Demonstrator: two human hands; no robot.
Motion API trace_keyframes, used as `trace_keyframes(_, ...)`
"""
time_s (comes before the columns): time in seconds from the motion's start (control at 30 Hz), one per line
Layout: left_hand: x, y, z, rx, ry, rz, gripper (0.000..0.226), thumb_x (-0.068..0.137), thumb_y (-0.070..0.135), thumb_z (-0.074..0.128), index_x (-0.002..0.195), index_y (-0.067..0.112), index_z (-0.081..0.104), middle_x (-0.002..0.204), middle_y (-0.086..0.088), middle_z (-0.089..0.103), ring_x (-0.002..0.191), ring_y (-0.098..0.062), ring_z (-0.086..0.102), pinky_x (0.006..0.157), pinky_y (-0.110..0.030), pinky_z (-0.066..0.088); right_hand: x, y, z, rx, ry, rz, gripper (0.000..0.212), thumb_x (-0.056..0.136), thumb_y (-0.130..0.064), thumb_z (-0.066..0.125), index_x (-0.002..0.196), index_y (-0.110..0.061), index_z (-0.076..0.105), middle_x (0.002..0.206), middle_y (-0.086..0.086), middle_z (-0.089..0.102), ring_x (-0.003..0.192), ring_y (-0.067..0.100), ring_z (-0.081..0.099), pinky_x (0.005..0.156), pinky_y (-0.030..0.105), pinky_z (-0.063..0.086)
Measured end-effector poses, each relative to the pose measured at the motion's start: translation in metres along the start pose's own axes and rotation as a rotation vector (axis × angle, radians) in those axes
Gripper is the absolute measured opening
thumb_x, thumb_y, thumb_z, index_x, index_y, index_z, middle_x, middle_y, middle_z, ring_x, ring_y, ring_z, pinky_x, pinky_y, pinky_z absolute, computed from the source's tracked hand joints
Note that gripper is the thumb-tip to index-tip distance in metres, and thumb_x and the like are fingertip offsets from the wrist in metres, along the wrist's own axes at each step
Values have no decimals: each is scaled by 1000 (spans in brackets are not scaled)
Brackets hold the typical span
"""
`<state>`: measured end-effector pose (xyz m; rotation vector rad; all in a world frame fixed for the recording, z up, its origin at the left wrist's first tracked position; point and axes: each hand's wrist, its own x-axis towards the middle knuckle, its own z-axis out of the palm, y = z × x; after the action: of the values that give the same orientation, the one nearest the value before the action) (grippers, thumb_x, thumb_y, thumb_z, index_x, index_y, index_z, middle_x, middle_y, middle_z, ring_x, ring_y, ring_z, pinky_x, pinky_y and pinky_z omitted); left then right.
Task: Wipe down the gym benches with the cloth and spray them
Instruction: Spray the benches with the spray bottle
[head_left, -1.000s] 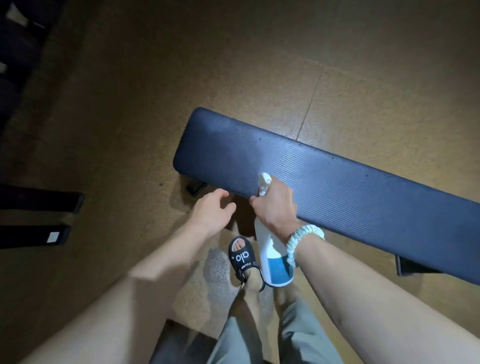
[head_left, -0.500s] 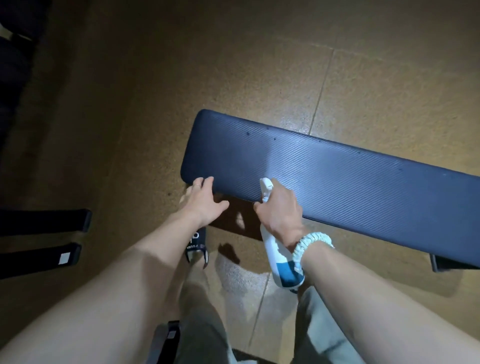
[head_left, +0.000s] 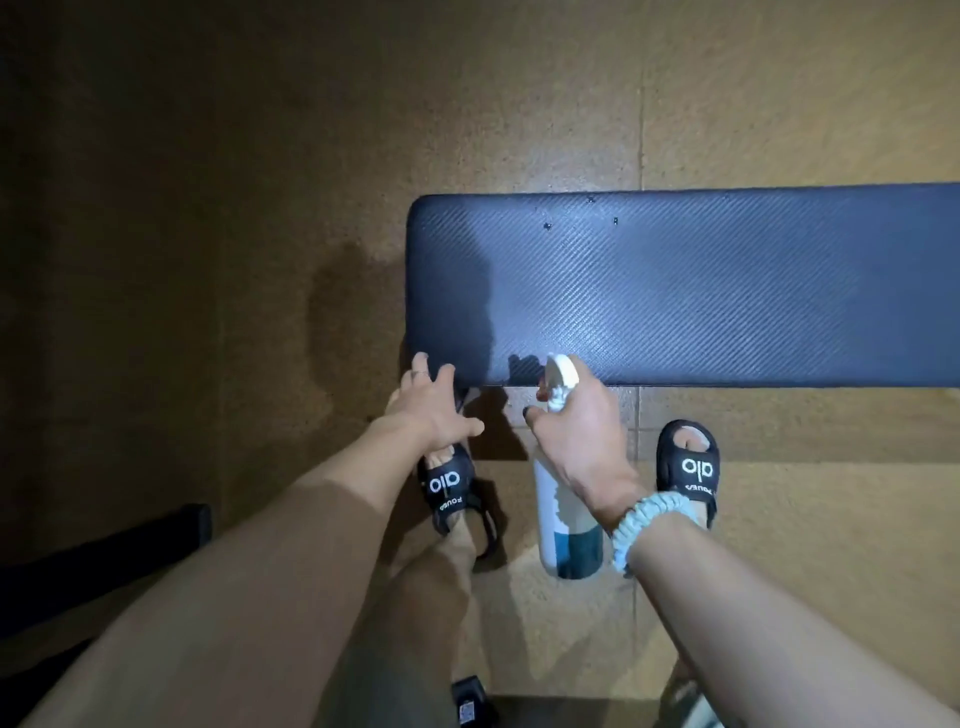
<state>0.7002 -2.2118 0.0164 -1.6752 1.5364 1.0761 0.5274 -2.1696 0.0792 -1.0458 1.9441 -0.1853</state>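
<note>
A dark blue padded gym bench (head_left: 701, 291) with a ribbed surface runs from the centre to the right edge. My right hand (head_left: 576, 436) grips a white spray bottle (head_left: 563, 535) with a teal label, its white nozzle at the bench's near edge. My left hand (head_left: 434, 405) reaches to the bench's near left corner, fingers spread and touching the pad's edge. A few dark droplets dot the far side of the pad. No cloth is visible.
Brown tiled floor (head_left: 208, 208) surrounds the bench. My feet in black slides (head_left: 688, 467) stand just in front of it. A dark bar (head_left: 104, 561) lies on the floor at the left. Another dark object (head_left: 470, 701) sits at the bottom edge.
I have stepped closer and squared up to the bench. My left hand moved from the air onto the bench's near left corner. The right hand kept holding the bottle at the edge.
</note>
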Motion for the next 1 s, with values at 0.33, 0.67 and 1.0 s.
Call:
trace_keyframes(0.33, -16, 26, 6, -68, 65, 52, 90, 84, 57, 72, 155, 15, 36, 163, -13, 24, 144, -35, 39, 117, -49, 38, -20, 60, -27, 103, 193, 262, 16, 88, -16, 73, 100, -13, 63, 85, 5, 66, 78, 26, 65, 65, 27, 43)
trace_keyframes(0.67, -132, 132, 40, -211, 74, 328, 64, 86, 44, 76, 141, 18, 55, 136, -3, 60, 124, -22, 59, 107, -39, 48, -95, 109, -84, 264, 266, 192, 14, 82, -14, 66, 95, -17, 64, 86, 4, 70, 83, 29, 67, 77, 42, 58)
trace_keyframes(1.0, -299, 219, 30, -250, -318, 645, 71, 74, 1, 87, 132, 17, 47, 113, 1, 64, 97, -1, 63, 81, -15, 53, -224, 97, -187, 569, 575, 125, 25, 78, -8, 62, 92, -26, 52, 85, -5, 63, 82, 21, 63, 76, 50, 56)
